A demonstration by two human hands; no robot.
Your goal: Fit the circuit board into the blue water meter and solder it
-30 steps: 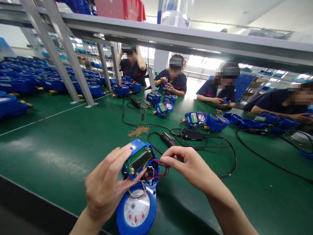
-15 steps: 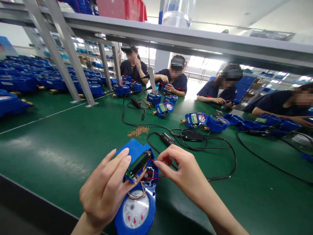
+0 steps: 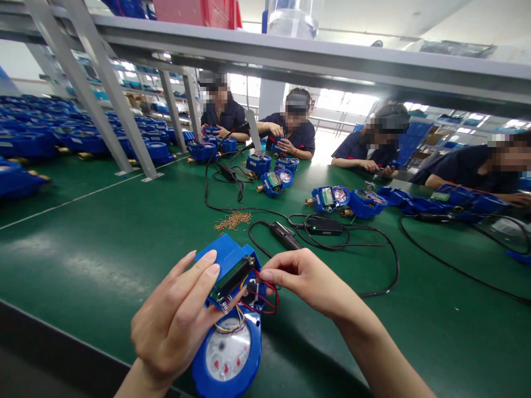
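A blue water meter (image 3: 227, 351) with a round white dial lies at the near side of the green table. Tilted up above its dial is a blue box-shaped cover (image 3: 226, 255) with a green circuit board (image 3: 233, 281) along its edge. My left hand (image 3: 178, 315) grips this cover, fingers on top and thumb at the board's lower end. Thin red wires (image 3: 277, 301) loop out beside the board. My right hand (image 3: 292, 271) pinches them between thumb and forefinger at the cover's right edge. Yellow and dark wires (image 3: 234, 326) hang between board and dial.
A pile of small brass screws (image 3: 233, 221) lies beyond the meter. A black electric screwdriver (image 3: 286, 236) and its cable lie to the right, by a black adapter (image 3: 326, 226). More meters (image 3: 329, 198) stand farther back, with co-workers behind. A metal shelf (image 3: 265, 47) spans overhead.
The red wires now bunch into a loop by my right fingers, where they stretched rightward before. My left hand keeps its hold on the cover. The view has shifted slightly.
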